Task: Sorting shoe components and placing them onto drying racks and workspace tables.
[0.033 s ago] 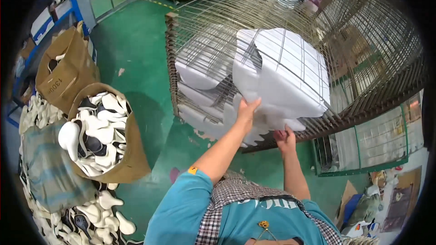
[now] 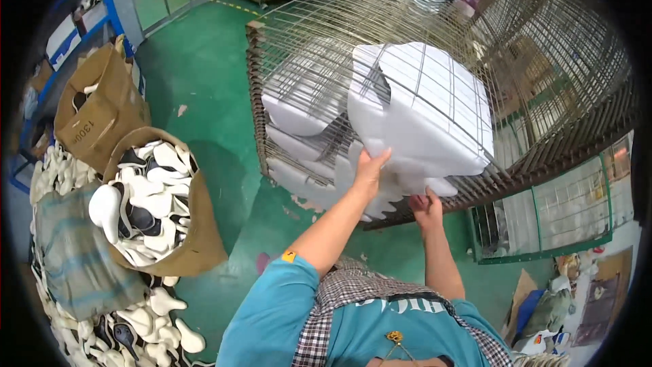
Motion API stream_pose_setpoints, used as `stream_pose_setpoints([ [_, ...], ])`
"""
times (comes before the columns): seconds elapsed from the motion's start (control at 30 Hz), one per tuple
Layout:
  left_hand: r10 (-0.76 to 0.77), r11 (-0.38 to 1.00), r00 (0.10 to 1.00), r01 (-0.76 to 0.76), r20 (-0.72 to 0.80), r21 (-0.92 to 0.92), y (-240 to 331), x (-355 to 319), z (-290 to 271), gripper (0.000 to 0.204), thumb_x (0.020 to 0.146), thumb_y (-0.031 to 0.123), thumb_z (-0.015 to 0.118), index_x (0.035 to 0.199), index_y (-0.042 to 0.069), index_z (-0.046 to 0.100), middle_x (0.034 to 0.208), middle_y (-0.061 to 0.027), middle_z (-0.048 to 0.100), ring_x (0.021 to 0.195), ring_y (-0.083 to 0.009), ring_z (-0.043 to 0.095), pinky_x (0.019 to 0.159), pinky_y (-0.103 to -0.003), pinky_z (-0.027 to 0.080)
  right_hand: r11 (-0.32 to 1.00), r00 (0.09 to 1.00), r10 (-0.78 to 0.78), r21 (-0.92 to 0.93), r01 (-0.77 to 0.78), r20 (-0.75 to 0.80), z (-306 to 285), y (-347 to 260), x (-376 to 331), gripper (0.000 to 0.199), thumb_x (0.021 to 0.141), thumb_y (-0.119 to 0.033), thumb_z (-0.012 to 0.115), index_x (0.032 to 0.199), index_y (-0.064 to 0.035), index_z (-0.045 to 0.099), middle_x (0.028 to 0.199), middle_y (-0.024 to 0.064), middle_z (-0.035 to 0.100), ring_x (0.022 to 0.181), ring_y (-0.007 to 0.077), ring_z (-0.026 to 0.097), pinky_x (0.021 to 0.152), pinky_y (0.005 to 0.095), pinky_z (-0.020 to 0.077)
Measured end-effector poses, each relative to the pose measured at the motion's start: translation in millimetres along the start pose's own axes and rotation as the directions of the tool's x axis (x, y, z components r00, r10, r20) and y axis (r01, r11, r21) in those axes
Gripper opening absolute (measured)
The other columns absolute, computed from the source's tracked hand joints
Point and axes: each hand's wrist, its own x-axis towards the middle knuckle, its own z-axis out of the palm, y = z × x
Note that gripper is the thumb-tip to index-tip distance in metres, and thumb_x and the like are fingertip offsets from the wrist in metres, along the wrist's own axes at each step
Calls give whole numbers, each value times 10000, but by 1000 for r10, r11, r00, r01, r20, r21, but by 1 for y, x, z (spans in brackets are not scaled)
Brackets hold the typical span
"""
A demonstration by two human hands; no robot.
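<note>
A large white sheet (image 2: pixel 401 126) with a wavy front edge lies in a multi-tier wire rack (image 2: pixel 256 75), and part of it shows through the wires. My left hand (image 2: pixel 371 168) grips its drooping front edge, thumb on the outer face. Farther right and lower, my right hand (image 2: pixel 426 209) pinches a lobe along the lower edge, some of its fingers hidden. Left of the held sheet, another white sheet (image 2: pixel 299 117) rests in the rack, and more white lobed edges hang on tiers below.
At left, a brown carton (image 2: pixel 204 224) brims with white-and-black saddle-shaped pieces (image 2: pixel 149 183). Behind it stands another carton (image 2: pixel 95 115). A grey-green sack (image 2: pixel 85 251) and loose pale pieces (image 2: pixel 159 299) crowd the lower left. A green-framed rack (image 2: pixel 543 258) stands right.
</note>
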Motion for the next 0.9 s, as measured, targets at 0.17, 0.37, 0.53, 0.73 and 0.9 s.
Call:
stream_pose_setpoints([
  [0.17,-65,993,992,75,-112,89,-3,0,17,359,708,115,650,1018,8,504,925,-59,571,816,-158,549,692,-311,451,990,995,2,141,-17,102,-30,-2,16,161,789,-128,520,924,-39,513,863,78,577,781,217,533,736,370,434],
  [0.37,12,984,1000,-8,23,-177,-14,7,23,282,710,98,628,941,-33,535,848,-85,584,703,-156,566,621,-292,458,1000,1000,-21,-6,21,1,-2,-12,8,151,782,-151,559,897,-66,511,817,60,557,691,237,500,736,370,428],
  [0.53,56,987,998,-60,-31,-150,-19,-1,18,325,728,157,621,979,-24,522,854,-74,579,732,-143,557,645,-283,456,989,996,0,-149,-14,-90,-6,-6,11,196,788,-184,545,936,-66,494,901,91,540,824,256,500,797,416,416],
  [0.73,163,914,980,-105,-116,393,-38,0,13,427,665,286,670,928,-34,567,808,-100,601,726,-139,565,636,-287,455,996,998,56,-69,-55,0,4,-4,2,346,774,-197,564,1080,-68,467,1121,93,485,1072,271,423,899,422,333],
  [0.9,76,876,996,-45,-47,481,-7,-15,13,322,708,272,637,824,-27,603,717,-74,601,623,-140,562,581,-285,449,997,998,66,-40,-67,-22,-2,-2,10,331,811,-186,490,1127,-104,437,1136,85,487,1051,258,452,913,438,331],
])
